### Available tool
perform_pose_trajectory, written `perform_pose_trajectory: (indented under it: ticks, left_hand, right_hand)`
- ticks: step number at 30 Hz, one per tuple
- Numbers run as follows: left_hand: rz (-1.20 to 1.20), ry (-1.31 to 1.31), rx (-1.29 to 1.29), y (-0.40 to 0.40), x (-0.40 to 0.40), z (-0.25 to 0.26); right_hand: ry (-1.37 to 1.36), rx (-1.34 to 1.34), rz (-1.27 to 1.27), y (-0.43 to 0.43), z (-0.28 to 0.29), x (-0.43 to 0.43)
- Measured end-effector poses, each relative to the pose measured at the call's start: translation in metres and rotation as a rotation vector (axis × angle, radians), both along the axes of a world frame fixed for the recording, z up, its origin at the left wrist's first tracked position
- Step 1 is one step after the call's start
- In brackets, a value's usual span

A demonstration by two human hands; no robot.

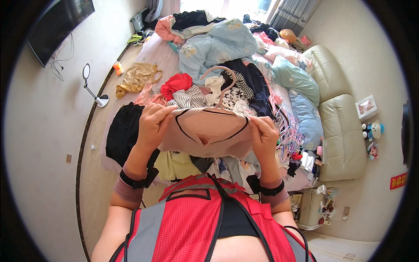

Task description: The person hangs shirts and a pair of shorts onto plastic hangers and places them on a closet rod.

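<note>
A pale pink knit top (pixel 212 147) with black stripes along its V-neck hangs on a pink hanger (pixel 230 83), whose hook points up and away from me. My left hand (pixel 154 122) pinches the top at its left shoulder. At the right shoulder my right hand (pixel 265 131) grips the knit between thumb and fingers. Past the top lies a heap of clothes with a red garment (pixel 176 85), a black-and-white striped garment (pixel 190 97) and a dark navy one (pixel 258 85). Black cloth (pixel 122 134) lies beside my left hand. The hanger's lower part is mostly hidden by the top.
Yellow-green cloth (pixel 175 165) lies below the top. A tangle of hangers (pixel 289 131) is right of my right hand. A light blue quilt (pixel 216 46) covers the bed's far part. Pillows (pixel 306 114) rest against the padded headboard (pixel 342 131). A round mirror on a stand (pixel 102 101) stands at left.
</note>
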State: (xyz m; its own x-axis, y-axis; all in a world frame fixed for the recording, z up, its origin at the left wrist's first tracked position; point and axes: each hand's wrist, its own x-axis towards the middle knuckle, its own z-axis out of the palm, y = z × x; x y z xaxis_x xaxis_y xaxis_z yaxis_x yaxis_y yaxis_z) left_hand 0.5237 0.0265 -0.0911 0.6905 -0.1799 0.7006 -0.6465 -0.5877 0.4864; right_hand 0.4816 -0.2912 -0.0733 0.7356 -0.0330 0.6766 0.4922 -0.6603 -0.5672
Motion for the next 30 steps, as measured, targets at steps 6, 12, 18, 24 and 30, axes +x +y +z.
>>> perform_pose_trajectory:
  ticks: [6, 12, 18, 24, 30]
  left_hand:
    - [0.036, -0.063, 0.015, -0.010, 0.000, 0.014]
    - [0.038, -0.073, -0.026, -0.006, 0.009, 0.002]
    - [0.105, -0.119, 0.036, 0.001, 0.020, -0.009]
    - [-0.294, 0.536, -0.694, 0.028, 0.024, -0.113]
    - [-0.380, 0.922, -0.605, 0.023, 0.021, -0.165]
  right_hand:
    - [-0.036, -0.042, 0.015, -0.002, 0.015, -0.001]
    - [-0.028, -0.210, -0.009, -0.006, 0.006, 0.002]
    - [-0.100, -0.137, -0.119, -0.016, 0.011, 0.008]
    - [-0.147, -0.014, -0.086, -0.024, 0.044, 0.013]
    - [-0.217, -0.028, 0.013, 0.012, 0.099, 0.022]
